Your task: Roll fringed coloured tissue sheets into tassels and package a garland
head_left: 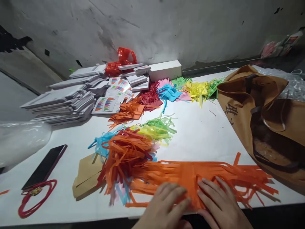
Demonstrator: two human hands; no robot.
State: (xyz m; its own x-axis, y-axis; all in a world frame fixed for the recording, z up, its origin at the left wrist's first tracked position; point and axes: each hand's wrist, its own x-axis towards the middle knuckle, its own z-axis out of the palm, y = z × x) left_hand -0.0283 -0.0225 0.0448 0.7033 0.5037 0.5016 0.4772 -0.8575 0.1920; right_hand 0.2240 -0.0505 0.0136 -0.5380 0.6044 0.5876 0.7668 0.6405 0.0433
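Evidently the work sits at the near edge: from my distant seat on the head feed, I log an orange fringed sheet spread crosswise on the white-covered table, strips running out to both sides of a plain uncut middle band. Right hand: fingers long and only slightly parted, laid over the sheet beside that band, probably to keep the light stuff flat. Left hand: fingers bent, resting on the strips at the band's other side; I cannot tell whether it pinches anything. Two-sided pressure looks sensible, since material this thin would likely slip or ruck under one hand. Left of the sheet, its strips run up against an orange tassel heap, crinkled, springy and tangled, with blue, yellow and green fringe showing around it. A kraft-brown folded card, matte and stiff, lies partly under the heap. Further back, more tassel bundles sit in a loose row, grouped by colour, I would guess for easy picking. Behind them: a smooth white box, and to its left picture-printed packets beside squared stacks of white packets, presumably piled flat to save room. At right, a slouched brown bag, soft-sided and creased, the sheet's fringe ends reaching close to it.
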